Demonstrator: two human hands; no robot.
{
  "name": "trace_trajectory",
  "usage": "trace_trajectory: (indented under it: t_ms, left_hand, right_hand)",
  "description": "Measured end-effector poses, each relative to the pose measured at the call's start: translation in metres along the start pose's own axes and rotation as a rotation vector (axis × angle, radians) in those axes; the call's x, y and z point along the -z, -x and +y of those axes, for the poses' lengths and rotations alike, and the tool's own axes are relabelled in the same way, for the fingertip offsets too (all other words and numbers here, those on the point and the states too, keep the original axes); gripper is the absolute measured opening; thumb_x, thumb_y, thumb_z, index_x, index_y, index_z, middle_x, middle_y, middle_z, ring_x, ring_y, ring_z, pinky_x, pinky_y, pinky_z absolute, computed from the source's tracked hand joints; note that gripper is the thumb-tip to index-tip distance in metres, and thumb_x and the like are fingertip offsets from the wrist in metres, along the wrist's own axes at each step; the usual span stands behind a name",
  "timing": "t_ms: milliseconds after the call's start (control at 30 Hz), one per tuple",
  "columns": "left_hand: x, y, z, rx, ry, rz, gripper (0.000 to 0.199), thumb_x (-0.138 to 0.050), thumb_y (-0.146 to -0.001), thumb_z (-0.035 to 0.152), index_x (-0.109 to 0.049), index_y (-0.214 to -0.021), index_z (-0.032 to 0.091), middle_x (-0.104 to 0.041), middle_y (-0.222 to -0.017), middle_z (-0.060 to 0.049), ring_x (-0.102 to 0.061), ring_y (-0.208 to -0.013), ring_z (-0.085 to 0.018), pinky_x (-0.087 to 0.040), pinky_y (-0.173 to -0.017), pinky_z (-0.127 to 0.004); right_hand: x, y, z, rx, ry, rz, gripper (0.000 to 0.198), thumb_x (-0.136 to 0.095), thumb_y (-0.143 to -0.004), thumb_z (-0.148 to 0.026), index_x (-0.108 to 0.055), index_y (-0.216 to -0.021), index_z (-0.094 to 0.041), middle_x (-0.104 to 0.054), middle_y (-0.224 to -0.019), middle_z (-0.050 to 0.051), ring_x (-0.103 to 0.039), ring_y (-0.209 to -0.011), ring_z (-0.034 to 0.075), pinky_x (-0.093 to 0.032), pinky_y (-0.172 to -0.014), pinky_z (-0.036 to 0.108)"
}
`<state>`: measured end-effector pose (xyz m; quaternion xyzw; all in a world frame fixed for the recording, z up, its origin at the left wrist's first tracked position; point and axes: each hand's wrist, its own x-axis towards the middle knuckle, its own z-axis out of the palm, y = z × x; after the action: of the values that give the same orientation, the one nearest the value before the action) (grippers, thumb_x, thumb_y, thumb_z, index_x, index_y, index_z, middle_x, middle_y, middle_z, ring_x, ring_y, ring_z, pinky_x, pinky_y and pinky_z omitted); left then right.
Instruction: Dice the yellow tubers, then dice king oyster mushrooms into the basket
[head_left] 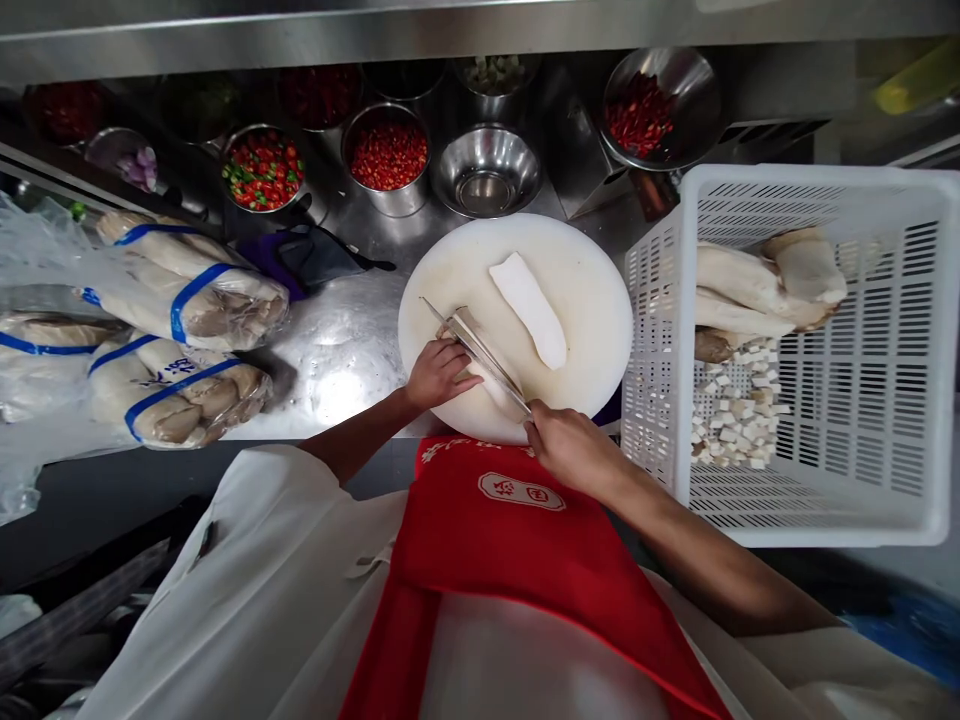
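Observation:
In the head view, my right hand [564, 448] is closed round the handle of a kitchen knife [491, 365], its blade seen nearly edge-on and slanting up to the left. The blade lies at a pale king oyster mushroom [466, 328] on the round white cutting board [592, 290]; how deep it sits in the mushroom I cannot tell. My left hand [442, 375] grips the mushroom on the left side of the blade, fingers bent and thumb stretched toward the knife. A long white mushroom slice [529, 310] lies flat on the board, right of the blade.
At the right stands a white plastic basket [847, 515] with whole mushrooms [750, 285] and diced mushroom [742, 415]. Bagged mushrooms [180, 390] lie at the left. Behind the board are a steel bowl [487, 140] and pots of chopped chillies [388, 155]. A steel ledge [480, 28] crosses above.

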<state>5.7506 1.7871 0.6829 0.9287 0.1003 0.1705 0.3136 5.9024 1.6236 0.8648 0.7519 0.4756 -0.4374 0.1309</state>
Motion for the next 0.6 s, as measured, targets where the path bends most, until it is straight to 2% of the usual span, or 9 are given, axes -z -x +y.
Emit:
trace_trajectory:
  t_ms: [133,233,400,500,600]
  left_hand:
    - [0.001,0.0,0.001,0.019,0.024,-0.044,0.035,-0.064,-0.085,0.053,-0.065,-0.098,0.021,-0.068,-0.103,-0.01,-0.059,-0.109,-0.027,-0.048,-0.091,-0.044]
    - [-0.004,0.003,0.018,0.004,-0.009,-0.054,0.035,-0.063,-0.085,0.054,-0.066,-0.1,0.023,-0.068,-0.105,-0.01,-0.058,-0.11,-0.028,-0.045,-0.093,-0.048]
    - [-0.02,0.011,0.049,-0.044,0.003,-0.081,0.033,-0.06,-0.088,0.052,-0.068,-0.103,0.024,-0.068,-0.106,-0.008,-0.055,-0.112,-0.027,-0.041,-0.096,-0.047]
    - [-0.024,0.012,0.052,-0.029,-0.023,-0.075,0.035,-0.06,-0.088,0.054,-0.068,-0.101,0.023,-0.068,-0.108,-0.008,-0.055,-0.112,-0.027,-0.042,-0.095,-0.045]
    - [-0.024,0.012,0.05,-0.045,-0.031,-0.051,0.037,-0.061,-0.086,0.056,-0.067,-0.099,0.022,-0.068,-0.109,-0.008,-0.055,-0.112,-0.026,-0.042,-0.094,-0.044]
  right_hand:
    - [-0.011,-0.032,-0.007,0.014,0.005,0.039,0.024,-0.036,-0.098,-0.025,-0.053,-0.111,-0.013,-0.071,-0.091,0.014,-0.07,-0.082,0.029,-0.043,-0.066,0.032]
    - [-0.019,-0.042,-0.006,0.016,-0.002,0.07,0.026,-0.036,-0.099,-0.026,-0.052,-0.114,-0.012,-0.071,-0.095,0.014,-0.069,-0.086,0.027,-0.044,-0.071,0.031]
    - [-0.013,-0.042,-0.002,0.03,-0.016,0.072,0.027,-0.038,-0.099,-0.026,-0.052,-0.116,-0.012,-0.07,-0.099,0.015,-0.067,-0.093,0.027,-0.044,-0.076,0.031]
    - [-0.003,-0.036,0.0,0.063,0.002,0.067,0.026,-0.039,-0.097,-0.026,-0.054,-0.113,-0.012,-0.07,-0.098,0.015,-0.067,-0.092,0.028,-0.042,-0.073,0.031]
    - [0.003,-0.016,0.007,0.07,0.017,0.039,0.023,-0.041,-0.095,-0.025,-0.056,-0.108,-0.013,-0.07,-0.096,0.015,-0.067,-0.09,0.028,-0.039,-0.069,0.031]
